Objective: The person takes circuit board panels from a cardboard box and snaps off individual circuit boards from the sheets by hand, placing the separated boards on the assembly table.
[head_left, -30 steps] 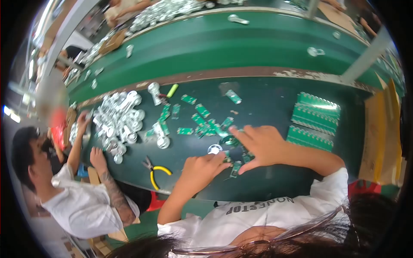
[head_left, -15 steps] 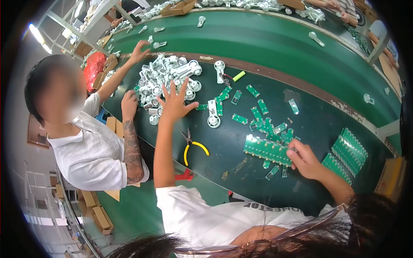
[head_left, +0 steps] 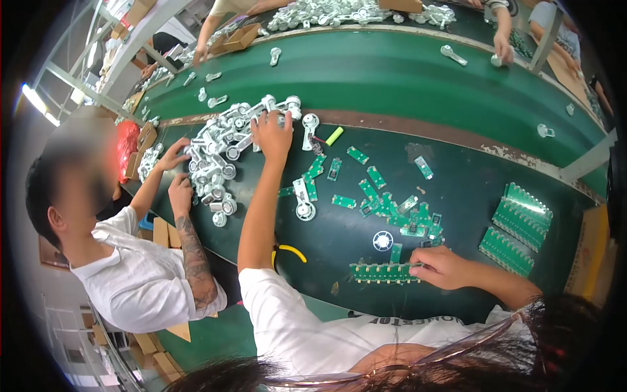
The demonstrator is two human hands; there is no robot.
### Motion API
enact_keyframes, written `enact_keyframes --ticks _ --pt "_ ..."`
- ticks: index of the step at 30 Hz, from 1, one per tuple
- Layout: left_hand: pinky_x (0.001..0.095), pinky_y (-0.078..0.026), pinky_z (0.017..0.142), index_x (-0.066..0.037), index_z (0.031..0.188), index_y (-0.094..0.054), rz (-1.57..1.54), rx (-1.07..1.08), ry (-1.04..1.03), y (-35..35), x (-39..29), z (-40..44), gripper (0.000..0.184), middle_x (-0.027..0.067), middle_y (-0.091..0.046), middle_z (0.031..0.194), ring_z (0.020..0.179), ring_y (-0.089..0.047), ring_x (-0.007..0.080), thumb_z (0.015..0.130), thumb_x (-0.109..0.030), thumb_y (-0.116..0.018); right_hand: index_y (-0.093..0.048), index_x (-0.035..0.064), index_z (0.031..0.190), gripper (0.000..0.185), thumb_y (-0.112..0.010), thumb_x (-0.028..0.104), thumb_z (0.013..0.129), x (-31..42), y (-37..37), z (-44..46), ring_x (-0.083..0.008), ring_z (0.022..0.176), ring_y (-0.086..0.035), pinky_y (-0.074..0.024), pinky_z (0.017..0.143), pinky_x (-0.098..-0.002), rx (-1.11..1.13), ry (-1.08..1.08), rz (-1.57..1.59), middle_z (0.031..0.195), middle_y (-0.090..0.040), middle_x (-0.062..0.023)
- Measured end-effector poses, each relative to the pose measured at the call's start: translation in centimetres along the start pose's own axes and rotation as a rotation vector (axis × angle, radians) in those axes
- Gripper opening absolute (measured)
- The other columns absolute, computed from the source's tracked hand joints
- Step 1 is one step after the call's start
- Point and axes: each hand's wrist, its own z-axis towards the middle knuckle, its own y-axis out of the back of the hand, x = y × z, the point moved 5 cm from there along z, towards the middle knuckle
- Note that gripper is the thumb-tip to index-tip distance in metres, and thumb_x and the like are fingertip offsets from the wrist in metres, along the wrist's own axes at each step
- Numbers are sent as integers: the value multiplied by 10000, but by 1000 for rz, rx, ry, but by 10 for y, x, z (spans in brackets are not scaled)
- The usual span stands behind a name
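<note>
My right hand (head_left: 444, 268) pinches the end of a long green circuit board panel (head_left: 382, 273) near the table's front edge. Up at the pile of white-grey plastic housings (head_left: 222, 140), my left hand (head_left: 273, 136) reaches onto its right side; its fingers are bent over a housing, and whether they grip it is unclear. Small green boards (head_left: 392, 209) lie scattered mid-table. A round white part (head_left: 383, 241) rests just above the held panel. One separate housing (head_left: 304, 201) lies left of the small boards, and another (head_left: 309, 132) sits beside a green battery (head_left: 334, 136).
Yellow-handled pliers (head_left: 292, 253) are partly hidden by my left forearm. Stacked green panels (head_left: 522, 215) lie at the right, near a cardboard box (head_left: 588, 255). A co-worker (head_left: 144, 261) sits at the left, hands at the pile. Beyond runs a green conveyor (head_left: 366, 72) with housings.
Both hands were over the small boards at first. The right hand then took hold of the panel and lowered it toward the front edge; the left moved to the housing pile. The view has shifted.
</note>
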Motion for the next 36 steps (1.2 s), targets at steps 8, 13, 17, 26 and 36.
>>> enact_keyframes --ticks 8,13,17,26,36 --pt "454 -437 732 -112 833 -638 50 -69 -104 -45 -61 69 290 81 -660 775 804 -627 288 807 -398 -601 -540 30 862 144 -612 154 864 -15 6 -11 -205 541 -540 -408 497 -328 -93 -52 12 674 -539 -91" --pt "455 -468 701 -71 951 -614 -423 -492 -362 -40 -81 104 267 153 -651 810 790 -621 326 832 -310 -605 -543 33 828 140 -637 136 839 -13 5 -12 -201 517 -536 -405 466 -323 -124 46 -61 672 -534 -85" --pt "496 -426 886 -132 1170 -559 -126 126 -174 -36 -46 109 448 218 -555 1151 1073 -510 418 827 -417 -600 -539 41 813 143 -649 133 825 -4 13 -18 -198 508 -527 -398 458 -319 -142 105 -112 669 -520 -68" --pt "620 -271 949 -206 1240 -498 125 23 -174 -52 14 50 638 221 -407 1252 1176 -366 466 686 -419 -733 -547 30 797 143 -654 124 817 -13 14 -18 -151 484 -503 -371 444 -278 -168 62 10 651 -528 -57" --pt "501 -283 1028 -201 1444 -224 -746 377 -35 -134 -139 121 1097 409 -71 1389 1310 -157 507 557 -406 -835 -554 28 814 134 -643 125 837 -18 18 -21 -129 482 -471 -359 446 -275 -271 -63 35 616 -500 -47"
